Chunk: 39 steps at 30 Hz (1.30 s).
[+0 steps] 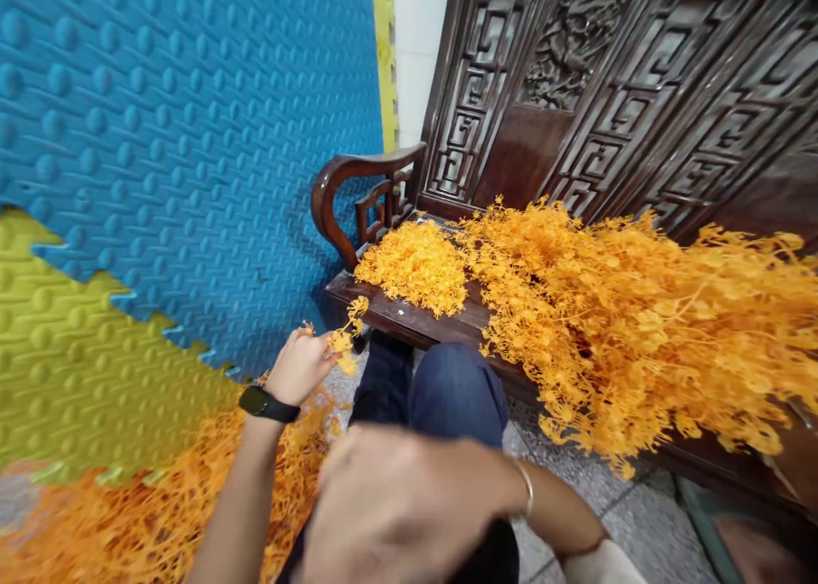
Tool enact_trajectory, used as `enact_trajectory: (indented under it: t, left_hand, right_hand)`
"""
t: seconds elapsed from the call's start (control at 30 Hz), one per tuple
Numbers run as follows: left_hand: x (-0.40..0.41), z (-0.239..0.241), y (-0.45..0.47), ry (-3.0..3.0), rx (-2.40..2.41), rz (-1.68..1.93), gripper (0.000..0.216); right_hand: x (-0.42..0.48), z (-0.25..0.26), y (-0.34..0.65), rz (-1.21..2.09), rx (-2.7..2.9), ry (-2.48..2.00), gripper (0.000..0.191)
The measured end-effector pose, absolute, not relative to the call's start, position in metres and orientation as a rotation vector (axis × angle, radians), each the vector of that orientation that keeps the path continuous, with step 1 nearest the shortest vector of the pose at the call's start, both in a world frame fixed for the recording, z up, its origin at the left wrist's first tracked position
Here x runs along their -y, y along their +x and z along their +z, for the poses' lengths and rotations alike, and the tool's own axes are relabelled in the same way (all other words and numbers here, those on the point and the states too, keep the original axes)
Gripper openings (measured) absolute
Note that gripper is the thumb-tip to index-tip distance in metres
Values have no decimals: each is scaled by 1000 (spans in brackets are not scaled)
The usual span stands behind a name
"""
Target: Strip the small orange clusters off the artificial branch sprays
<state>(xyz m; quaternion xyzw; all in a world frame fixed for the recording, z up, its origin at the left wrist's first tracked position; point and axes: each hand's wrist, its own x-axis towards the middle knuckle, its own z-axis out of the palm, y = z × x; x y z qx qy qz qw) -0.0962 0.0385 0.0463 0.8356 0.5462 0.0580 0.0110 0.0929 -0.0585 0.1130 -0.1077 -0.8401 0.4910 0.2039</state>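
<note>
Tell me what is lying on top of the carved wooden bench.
Two heaps of orange sprigs: a small pile near the armrest and a large branchy heap. Most of the seat beneath is covered.

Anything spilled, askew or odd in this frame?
Mostly loose orange material. The big orange pile hangs over the front edge of the wooden bench, and another orange heap lies on the floor against the foam mat. The left hand pinches a small sprig; the right hand is too blurred to read.
</note>
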Motion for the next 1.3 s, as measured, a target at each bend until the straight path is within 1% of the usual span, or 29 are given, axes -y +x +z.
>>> enact_trajectory:
  t: [0.1,0.13,0.17,0.23,0.27,0.3,0.33,0.37,0.4,0.47,0.5,0.53,0.57,0.6,0.63,0.7,0.73,0.77,0.83,0.9,1.03,1.2,1.3]
  left_hand:
    - [-28,51,-86,2448,-1658,332,20]
    - [-25,51,-82,2377,-1658,368,18]
    - [-22,50,-78,2308,-1663,392,17]
    - [-17,44,-72,2190,-1655,429,16]
    - [-16,41,-70,2139,-1623,455,17]
    - [-14,36,-68,2090,-1572,490,20]
    - [-12,31,-68,2044,-1514,538,25]
    - [-9,27,-68,2005,-1456,594,36]
    - [-6,22,-70,1972,-1408,649,50]
    - [-1,14,-74,1926,-1336,731,84]
    - [1,12,-76,1895,-1298,755,96]
    - [3,9,-76,1848,-1241,787,102]
    - [4,7,-75,1777,-1182,842,102]
    - [4,6,-72,1682,-1134,917,95]
    - [2,5,-67,1568,-1099,1006,82]
    - [-2,2,-55,1317,-1110,1160,47]
    - [-4,0,-48,1213,-1125,1199,36]
    - [-6,-2,-42,1135,-1135,1220,31]
    - [-9,-7,-32,1044,-1143,1214,29]
    - [-10,-12,-27,1009,-1161,1175,31]
    - [-12,-20,-18,1027,-1192,1117,34]
    - [-14,-24,-7,1016,-1148,1305,30]
    - [-14,-24,-5,1030,-1163,1326,28]
  right_hand:
    - [-6,114,110,1106,2228,-590,38]
    - [-26,112,116,915,2236,-742,43]
    - [-43,109,122,851,2273,-798,52]
    - [-70,102,128,931,2349,-852,63]
    - [-79,98,129,1025,2396,-857,60]
    - [-88,95,129,1110,2443,-866,51]
    - [-94,93,128,1166,2486,-876,39]
    - [-99,90,126,1197,2519,-882,28]
    - [-103,89,124,1218,2544,-877,23]
    - [-109,86,120,1290,2571,-837,24]
    - [-110,84,118,1339,2575,-809,26]
    - [-111,83,116,1395,2583,-780,27]
    - [-111,81,114,1446,2585,-754,29]
    - [-110,78,113,1479,2576,-733,30]
    - [-109,75,112,1499,2558,-714,31]
    - [-107,69,111,1523,2525,-671,31]
    - [-106,66,111,1521,2524,-652,30]
    - [-105,63,111,1509,2533,-645,28]
    - [-105,58,113,1476,2575,-690,26]
    - [-107,56,117,1396,2633,-835,28]
    - [-114,59,124,1096,2784,-1132,31]
    - [-116,66,128,887,2751,-1176,32]
    - [-113,64,126,703,2736,-1215,33]
